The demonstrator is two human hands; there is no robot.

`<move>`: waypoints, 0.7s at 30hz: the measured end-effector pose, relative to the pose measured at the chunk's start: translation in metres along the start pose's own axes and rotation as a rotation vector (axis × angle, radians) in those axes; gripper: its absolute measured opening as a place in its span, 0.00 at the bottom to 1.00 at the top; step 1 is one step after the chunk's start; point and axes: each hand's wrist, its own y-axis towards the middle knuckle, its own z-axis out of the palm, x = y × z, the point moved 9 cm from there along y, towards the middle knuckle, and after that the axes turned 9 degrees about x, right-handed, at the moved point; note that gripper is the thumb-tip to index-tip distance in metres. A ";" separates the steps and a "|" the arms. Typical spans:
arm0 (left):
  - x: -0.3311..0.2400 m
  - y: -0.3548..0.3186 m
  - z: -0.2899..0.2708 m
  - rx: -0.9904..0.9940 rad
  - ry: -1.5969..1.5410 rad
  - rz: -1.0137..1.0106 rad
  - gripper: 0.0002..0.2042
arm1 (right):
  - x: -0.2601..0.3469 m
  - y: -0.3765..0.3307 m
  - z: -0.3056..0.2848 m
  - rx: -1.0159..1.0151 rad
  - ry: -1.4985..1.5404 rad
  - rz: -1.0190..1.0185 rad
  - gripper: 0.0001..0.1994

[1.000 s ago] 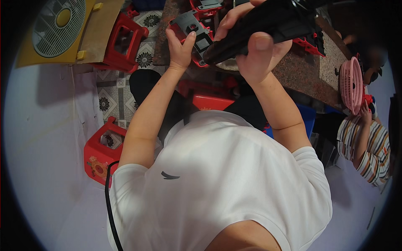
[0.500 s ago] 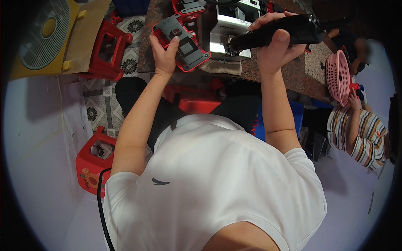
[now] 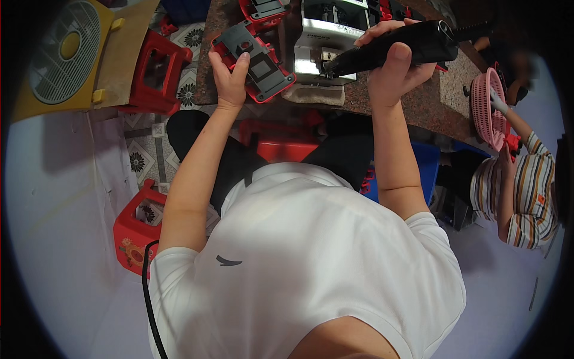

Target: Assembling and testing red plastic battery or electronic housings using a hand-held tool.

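Red-and-grey housing (image 3: 261, 70) near the left corner of table (image 3: 362, 100): I log left hand (image 3: 230, 82) pinching it, right hand (image 3: 396, 76) gripping black tool (image 3: 394, 52), tip now shifted to silver machine (image 3: 307, 67), leaving housing uncovered.

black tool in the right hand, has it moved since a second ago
Yes, rightward: the tip of the black tool was near the beige pad's left end; now it meets the silver machine, farther right.

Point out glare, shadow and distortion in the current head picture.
Head view: glare whitens part of the silvery, boxy metal machine; grey shadow crosses the white fabric shirt; the long black tool in the right hand shows little surface detail; the fisheye lens leaves a dark, curved border.
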 end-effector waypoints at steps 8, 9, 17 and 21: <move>0.004 0.000 -0.003 0.012 0.001 -0.005 0.22 | -0.014 0.011 0.012 0.044 0.137 0.051 0.19; 0.004 -0.002 -0.004 0.010 -0.028 -0.013 0.22 | -0.018 0.021 0.016 0.043 -0.013 0.214 0.19; -0.001 0.000 -0.005 -0.009 0.029 0.023 0.21 | 0.004 0.030 0.076 -0.051 0.376 0.288 0.20; 0.000 0.000 -0.009 -0.020 0.123 0.052 0.23 | 0.015 0.021 0.096 -0.038 0.357 0.281 0.23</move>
